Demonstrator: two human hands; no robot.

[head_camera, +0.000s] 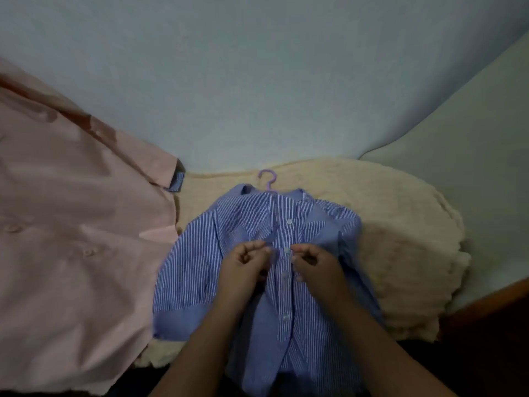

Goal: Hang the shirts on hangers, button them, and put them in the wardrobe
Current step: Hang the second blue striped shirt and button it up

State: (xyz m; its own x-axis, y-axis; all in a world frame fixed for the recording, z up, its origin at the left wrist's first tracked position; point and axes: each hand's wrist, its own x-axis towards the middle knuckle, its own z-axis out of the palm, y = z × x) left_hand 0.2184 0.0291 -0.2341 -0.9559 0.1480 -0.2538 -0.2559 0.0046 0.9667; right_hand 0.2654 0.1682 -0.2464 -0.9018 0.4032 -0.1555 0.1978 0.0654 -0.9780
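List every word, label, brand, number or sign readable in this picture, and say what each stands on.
None can be read.
Blue striped shirt: stripes and buttons only, no lettering.
Pink shirt: no print visible; a small blue tab at its collar is too blurred to tell whether it bears text.
Purple hanger: no marking visible.

A blue striped shirt (257, 253) lies on a cream blanket (400, 239), with a purple hanger (268, 180) at its collar. The left hand (243, 265) and right hand (315, 265) pinch the shirt's front beside a button (287, 250). A pink shirt (71, 224) lies left of the blue striped shirt.
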